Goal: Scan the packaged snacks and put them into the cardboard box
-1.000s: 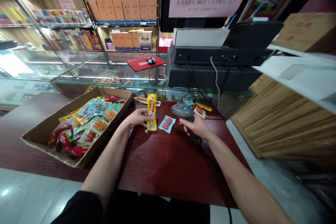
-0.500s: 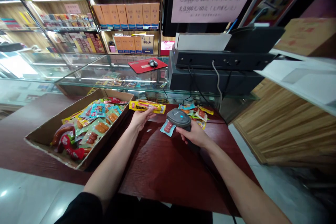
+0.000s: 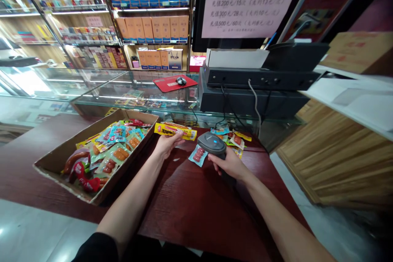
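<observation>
My left hand (image 3: 167,145) is closed on a long yellow sausage packet (image 3: 175,131), held level above the dark red table (image 3: 181,213). My right hand (image 3: 230,163) wraps round the grip of a dark grey barcode scanner (image 3: 211,143), its head pointing left toward the packet; a blue light shows on its top. Just under the scanner head lies a light blue packet of small sausages (image 3: 198,155). Behind it, a loose pile of snack packets (image 3: 238,141) rests on the table. To the left stands a cardboard box (image 3: 123,174) full of sausage packets.
A glass counter (image 3: 138,90) runs along the back, with a red mouse pad (image 3: 162,84) and a mouse (image 3: 181,81) on it. Black register equipment (image 3: 254,100) with hanging cables stands at the back right. Boxed goods (image 3: 150,28) fill shelves beyond.
The view has tilted up slightly, so everything sits a little lower in the picture. Both hands keep hold of the packet and the scanner, in nearly the same places.
</observation>
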The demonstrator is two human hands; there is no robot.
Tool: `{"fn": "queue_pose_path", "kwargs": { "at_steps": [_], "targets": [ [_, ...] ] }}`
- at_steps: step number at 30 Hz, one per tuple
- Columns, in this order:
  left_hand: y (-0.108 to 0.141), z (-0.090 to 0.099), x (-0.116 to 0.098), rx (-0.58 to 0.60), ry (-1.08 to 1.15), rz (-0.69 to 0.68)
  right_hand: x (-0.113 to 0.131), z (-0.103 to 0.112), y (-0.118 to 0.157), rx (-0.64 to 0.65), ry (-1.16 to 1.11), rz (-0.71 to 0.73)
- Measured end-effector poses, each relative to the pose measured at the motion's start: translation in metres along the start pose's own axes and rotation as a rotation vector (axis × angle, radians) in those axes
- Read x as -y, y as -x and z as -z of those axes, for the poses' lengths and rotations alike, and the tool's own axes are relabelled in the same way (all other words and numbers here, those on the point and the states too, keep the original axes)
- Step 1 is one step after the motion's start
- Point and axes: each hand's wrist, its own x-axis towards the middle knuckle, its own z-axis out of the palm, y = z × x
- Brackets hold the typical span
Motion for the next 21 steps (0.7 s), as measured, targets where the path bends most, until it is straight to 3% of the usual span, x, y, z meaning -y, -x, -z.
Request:
{"fn": "queue_pose_path", "kwargs": {
  "at_steps": [5,9,12,15,19,21],
  "targets": [
    [0.016,-0.002,-0.017,-0.035,-0.093,-0.095,0.002,0.001,0.000,-0.002,0.037,-0.014],
    [0.055,0.014,-0.064,-0.106,-0.333,-0.227,0.004,-0.001,0.001,0.012,0.062,0.015],
    [0.092,0.041,-0.112,-0.246,-0.515,-0.320,0.007,-0.004,0.002,0.003,0.086,0.036],
    [0.128,0.080,-0.159,-0.394,-0.624,-0.411,0.008,-0.006,0.002,-0.009,0.104,0.034],
    [0.168,0.130,-0.202,-0.536,-0.906,-0.236,0.004,-0.007,0.000,0.002,0.114,0.037],
    [0.182,0.144,-0.216,-0.607,-1.028,-0.281,0.002,-0.007,-0.002,0.001,0.117,0.036]
  ]
}}
